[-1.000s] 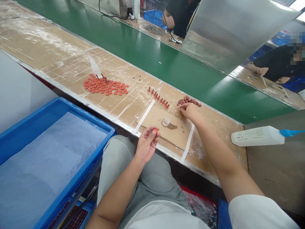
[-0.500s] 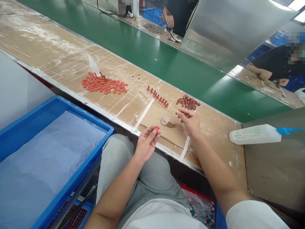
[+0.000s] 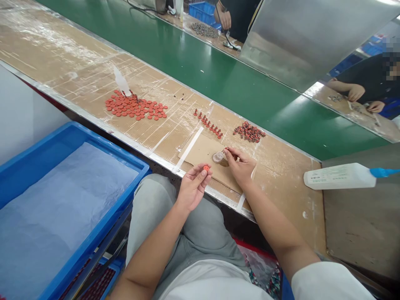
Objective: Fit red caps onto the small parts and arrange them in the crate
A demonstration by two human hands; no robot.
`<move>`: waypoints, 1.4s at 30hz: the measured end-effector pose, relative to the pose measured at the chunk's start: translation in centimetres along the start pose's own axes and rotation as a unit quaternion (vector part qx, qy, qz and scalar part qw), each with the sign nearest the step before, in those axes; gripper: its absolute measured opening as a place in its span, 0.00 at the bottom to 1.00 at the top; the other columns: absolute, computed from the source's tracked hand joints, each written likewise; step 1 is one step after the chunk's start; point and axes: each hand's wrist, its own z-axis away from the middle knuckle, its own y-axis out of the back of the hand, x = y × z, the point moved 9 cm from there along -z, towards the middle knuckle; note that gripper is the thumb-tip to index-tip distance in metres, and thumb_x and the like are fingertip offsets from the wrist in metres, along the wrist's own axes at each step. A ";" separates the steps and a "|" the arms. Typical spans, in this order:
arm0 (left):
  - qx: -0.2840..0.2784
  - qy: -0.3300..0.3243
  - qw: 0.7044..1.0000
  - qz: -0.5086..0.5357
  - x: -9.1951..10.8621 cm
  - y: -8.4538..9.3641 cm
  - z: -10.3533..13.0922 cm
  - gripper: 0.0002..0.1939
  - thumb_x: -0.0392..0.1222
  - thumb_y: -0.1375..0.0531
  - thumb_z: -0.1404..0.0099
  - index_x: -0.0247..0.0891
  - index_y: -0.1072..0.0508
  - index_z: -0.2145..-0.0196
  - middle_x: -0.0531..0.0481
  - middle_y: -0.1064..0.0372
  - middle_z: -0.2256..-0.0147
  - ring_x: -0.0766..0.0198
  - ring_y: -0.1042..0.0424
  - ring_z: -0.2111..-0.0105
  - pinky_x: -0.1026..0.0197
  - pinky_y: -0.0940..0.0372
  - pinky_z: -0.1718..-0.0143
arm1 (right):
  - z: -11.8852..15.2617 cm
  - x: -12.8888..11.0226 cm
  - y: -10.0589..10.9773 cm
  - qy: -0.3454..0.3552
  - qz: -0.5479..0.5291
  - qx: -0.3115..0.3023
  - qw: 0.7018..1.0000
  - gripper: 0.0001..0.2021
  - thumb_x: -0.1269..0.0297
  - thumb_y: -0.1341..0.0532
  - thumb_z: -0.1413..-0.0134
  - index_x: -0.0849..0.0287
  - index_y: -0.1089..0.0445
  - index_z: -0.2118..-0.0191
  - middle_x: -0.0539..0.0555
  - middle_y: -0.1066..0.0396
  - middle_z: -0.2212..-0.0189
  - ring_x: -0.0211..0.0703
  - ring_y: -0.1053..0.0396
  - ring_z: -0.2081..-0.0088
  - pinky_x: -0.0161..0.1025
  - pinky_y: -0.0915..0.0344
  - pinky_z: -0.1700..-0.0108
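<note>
Between the fingertips of my left hand (image 3: 194, 183) is a red disc (image 3: 206, 168), held over the table's front edge. My right hand (image 3: 241, 166) pinches a small dark red part (image 3: 225, 148) just above a little clear cup (image 3: 218, 156), which stands on a cardboard sheet (image 3: 200, 151). Behind the sheet, several red discs with upright dark pieces (image 3: 208, 123) form a slanting row. A pile of small red and black parts (image 3: 249, 132) lies to the right of that row. Many flat red discs (image 3: 134, 106) are spread further left, beside a white pointed bottle (image 3: 121, 81).
A large white bottle with a blue nozzle (image 3: 340, 176) lies at the right by a side panel. The blue tray (image 3: 140, 168) is at the left. A green belt (image 3: 187, 58) runs behind the table, with other people's hands (image 3: 356, 92) beyond it.
My right hand has moved left and slightly down, bringing the small part from beside the pile to the clear cup. My left hand has stayed nearly still with the disc.
</note>
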 end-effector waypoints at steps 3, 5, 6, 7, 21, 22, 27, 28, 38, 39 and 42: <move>0.010 0.005 1.000 -0.001 -0.1 0.1 0.0 0.12 0.32 0.34 0.45 0.37 0.24 0.61 0.50 0.24 0.59 0.74 0.25 0.65 0.74 0.31 0.60 | -0.1 0.1 -0.2 0.013 0.047 -0.014 0.999 0.12 0.56 0.36 0.49 0.53 0.24 0.60 0.52 0.23 0.65 0.40 0.30 0.70 0.41 0.31 0.65; 0.014 0.009 1.000 0.000 -0.2 0.2 -0.1 0.12 0.33 0.34 0.46 0.36 0.24 0.61 0.50 0.24 0.59 0.74 0.25 0.66 0.74 0.31 0.61 | -0.2 0.2 -0.3 0.015 0.065 -0.021 0.998 0.12 0.55 0.37 0.48 0.52 0.24 0.60 0.52 0.24 0.65 0.41 0.29 0.69 0.42 0.31 0.64; 0.015 0.011 1.000 0.001 -0.2 0.2 -0.1 0.12 0.33 0.34 0.46 0.36 0.24 0.61 0.50 0.24 0.59 0.74 0.25 0.66 0.74 0.31 0.61 | -0.2 0.2 -0.4 0.016 0.070 -0.025 0.997 0.12 0.55 0.38 0.48 0.52 0.24 0.60 0.52 0.24 0.65 0.41 0.29 0.69 0.42 0.30 0.63; 0.015 0.013 1.000 0.001 -0.2 0.2 0.0 0.12 0.33 0.34 0.46 0.36 0.24 0.61 0.50 0.24 0.59 0.74 0.25 0.66 0.74 0.31 0.61 | -0.3 0.2 -0.4 0.018 0.073 -0.029 0.997 0.11 0.55 0.38 0.48 0.52 0.24 0.60 0.52 0.24 0.65 0.42 0.29 0.68 0.42 0.30 0.61; 0.008 0.019 1.000 0.014 -0.2 0.2 0.0 0.11 0.32 0.35 0.44 0.35 0.24 0.61 0.50 0.24 0.60 0.75 0.25 0.66 0.75 0.31 0.61 | -0.2 0.1 -0.9 0.053 0.077 -0.055 0.994 0.09 0.57 0.38 0.47 0.51 0.25 0.61 0.52 0.24 0.65 0.45 0.28 0.63 0.45 0.31 0.55; 0.009 0.019 1.000 0.015 -0.2 0.2 0.0 0.11 0.32 0.35 0.44 0.35 0.24 0.61 0.50 0.24 0.60 0.75 0.25 0.66 0.75 0.31 0.61 | -0.2 0.2 -1.0 0.050 0.083 -0.057 0.994 0.09 0.57 0.39 0.46 0.51 0.25 0.62 0.52 0.24 0.65 0.45 0.28 0.63 0.45 0.31 0.55; 0.012 0.022 1.000 0.019 -0.2 0.2 0.1 0.11 0.32 0.35 0.44 0.35 0.24 0.61 0.49 0.24 0.59 0.74 0.25 0.66 0.74 0.30 0.61 | -0.1 -0.1 -1.0 0.064 0.086 -0.057 0.993 0.09 0.57 0.39 0.46 0.50 0.25 0.62 0.51 0.24 0.65 0.44 0.28 0.64 0.45 0.30 0.55; 0.014 0.023 0.999 0.018 -0.3 0.3 0.1 0.11 0.32 0.35 0.44 0.35 0.24 0.61 0.49 0.24 0.59 0.74 0.25 0.66 0.74 0.30 0.61 | -0.1 -0.2 -1.1 0.064 0.088 -0.058 0.992 0.09 0.57 0.39 0.46 0.51 0.25 0.62 0.51 0.24 0.66 0.44 0.27 0.64 0.45 0.30 0.55; 0.010 0.017 1.000 0.011 -0.2 0.2 0.1 0.12 0.32 0.34 0.45 0.35 0.24 0.61 0.50 0.24 0.59 0.74 0.25 0.65 0.74 0.30 0.61 | -0.4 1.1 0.0 -0.026 -0.001 0.003 1.000 0.12 0.54 0.36 0.50 0.55 0.25 0.62 0.53 0.23 0.65 0.42 0.26 0.64 0.42 0.29 0.57; 0.008 0.017 1.000 0.008 -0.2 0.1 0.1 0.12 0.32 0.34 0.45 0.36 0.24 0.61 0.50 0.25 0.59 0.74 0.25 0.65 0.75 0.31 0.61 | -0.4 1.3 0.1 -0.041 -0.021 0.012 0.999 0.13 0.54 0.36 0.50 0.56 0.25 0.62 0.53 0.23 0.65 0.42 0.26 0.63 0.42 0.29 0.56; 0.010 0.012 1.000 0.000 -0.3 0.1 0.1 0.12 0.33 0.34 0.45 0.36 0.24 0.61 0.50 0.25 0.59 0.74 0.25 0.65 0.74 0.31 0.61 | -0.4 2.0 -0.1 -0.088 -0.056 0.010 0.995 0.14 0.54 0.35 0.52 0.56 0.25 0.61 0.53 0.23 0.64 0.43 0.25 0.62 0.43 0.29 0.54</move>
